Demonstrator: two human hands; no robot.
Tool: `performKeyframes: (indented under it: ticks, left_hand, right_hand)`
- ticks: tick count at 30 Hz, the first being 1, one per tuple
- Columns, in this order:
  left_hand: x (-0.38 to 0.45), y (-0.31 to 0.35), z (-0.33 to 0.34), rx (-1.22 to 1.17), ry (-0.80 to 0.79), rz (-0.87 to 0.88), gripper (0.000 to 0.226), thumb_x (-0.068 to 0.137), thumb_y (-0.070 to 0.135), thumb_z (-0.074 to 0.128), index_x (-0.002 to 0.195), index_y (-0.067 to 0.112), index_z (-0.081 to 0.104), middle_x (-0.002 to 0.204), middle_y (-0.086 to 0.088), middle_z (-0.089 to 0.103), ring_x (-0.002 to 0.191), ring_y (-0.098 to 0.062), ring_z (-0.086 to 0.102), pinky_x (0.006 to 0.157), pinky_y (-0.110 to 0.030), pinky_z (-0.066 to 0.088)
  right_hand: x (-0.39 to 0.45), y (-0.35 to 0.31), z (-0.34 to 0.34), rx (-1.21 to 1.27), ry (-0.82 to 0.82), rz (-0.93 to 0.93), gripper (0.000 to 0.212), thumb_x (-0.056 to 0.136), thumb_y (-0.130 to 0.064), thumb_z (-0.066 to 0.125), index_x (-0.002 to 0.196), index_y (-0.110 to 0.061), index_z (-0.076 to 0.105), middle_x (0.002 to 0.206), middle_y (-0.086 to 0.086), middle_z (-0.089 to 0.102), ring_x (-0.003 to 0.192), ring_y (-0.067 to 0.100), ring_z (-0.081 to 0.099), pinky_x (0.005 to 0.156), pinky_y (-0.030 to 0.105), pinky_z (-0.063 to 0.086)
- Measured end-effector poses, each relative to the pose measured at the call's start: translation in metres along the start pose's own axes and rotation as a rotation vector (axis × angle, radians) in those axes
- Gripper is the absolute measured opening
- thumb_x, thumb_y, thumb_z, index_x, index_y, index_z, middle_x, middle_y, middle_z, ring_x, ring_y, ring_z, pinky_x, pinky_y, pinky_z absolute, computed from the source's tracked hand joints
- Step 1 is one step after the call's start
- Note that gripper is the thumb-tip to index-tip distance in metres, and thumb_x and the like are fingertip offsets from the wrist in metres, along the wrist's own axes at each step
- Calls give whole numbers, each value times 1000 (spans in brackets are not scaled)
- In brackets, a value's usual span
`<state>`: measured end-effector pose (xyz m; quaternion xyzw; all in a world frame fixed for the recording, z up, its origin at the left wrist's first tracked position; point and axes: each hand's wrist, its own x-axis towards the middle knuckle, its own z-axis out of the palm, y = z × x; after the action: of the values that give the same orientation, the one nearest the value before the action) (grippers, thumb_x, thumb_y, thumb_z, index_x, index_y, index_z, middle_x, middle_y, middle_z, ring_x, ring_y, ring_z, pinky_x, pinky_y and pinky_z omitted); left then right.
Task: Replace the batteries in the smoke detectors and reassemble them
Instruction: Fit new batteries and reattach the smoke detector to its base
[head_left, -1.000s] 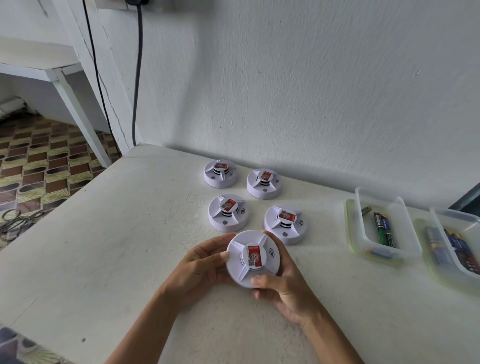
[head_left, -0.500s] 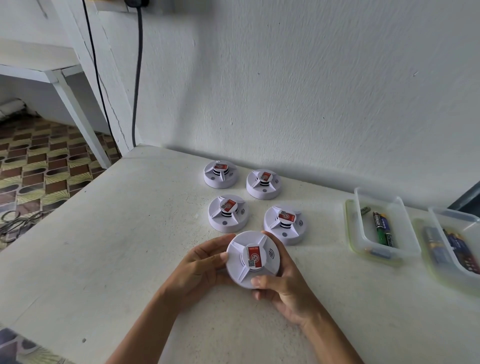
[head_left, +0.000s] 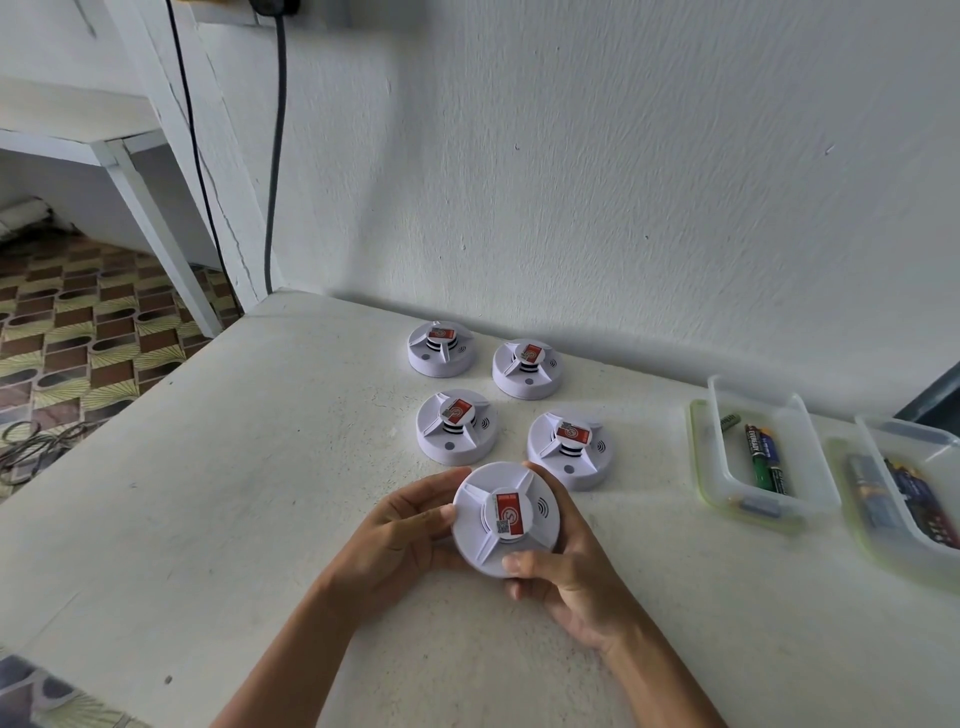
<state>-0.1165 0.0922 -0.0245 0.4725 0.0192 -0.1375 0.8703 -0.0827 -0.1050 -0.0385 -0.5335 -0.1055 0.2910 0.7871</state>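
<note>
While both hands curl round it, the left hand and right hand hold one smoke detector just above the table. Beyond it sit four more detectors, with two clear tubs of batteries off right.

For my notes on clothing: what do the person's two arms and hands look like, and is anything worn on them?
Both forearms are bare as far as the picture shows; no sleeve is in view. The left hand and the right hand wear no gloves, and I see no ring, watch or bracelet. The fingernails are short.
</note>
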Motion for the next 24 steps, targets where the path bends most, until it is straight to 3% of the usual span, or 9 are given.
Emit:
performKeyframes:
  ticks: [24]
  left_hand:
    - [1, -2, -3, 15, 12, -4, 62, 73, 21, 83, 128, 6, 61, 131, -28, 57, 111, -42, 61, 87, -53, 54]
  right_hand:
    - [1, 1, -1, -13, 1, -1, 81, 61, 6, 71, 133, -25, 49, 102, 7, 65, 81, 19, 61, 47, 29, 48]
